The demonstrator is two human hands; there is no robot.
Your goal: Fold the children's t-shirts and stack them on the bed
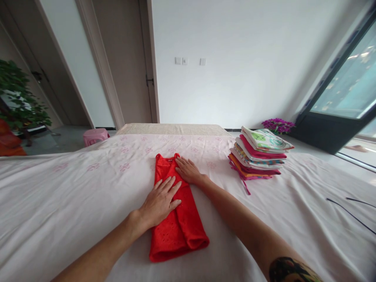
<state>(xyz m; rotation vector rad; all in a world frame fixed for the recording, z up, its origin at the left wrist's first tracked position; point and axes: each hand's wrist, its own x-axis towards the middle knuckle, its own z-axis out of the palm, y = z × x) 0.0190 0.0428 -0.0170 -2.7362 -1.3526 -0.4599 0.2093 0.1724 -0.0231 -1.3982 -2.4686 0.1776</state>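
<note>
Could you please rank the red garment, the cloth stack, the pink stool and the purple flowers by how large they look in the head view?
1. Red garment
2. Cloth stack
3. Pink stool and purple flowers: too alike to rank

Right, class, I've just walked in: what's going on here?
A person's left grip lies open and flat across the middle of a folded red garment on a pale flowered sheet. The right grip, also open, rests on the garment's edge near the neckline. A stack of folded cloths stands to the right.
</note>
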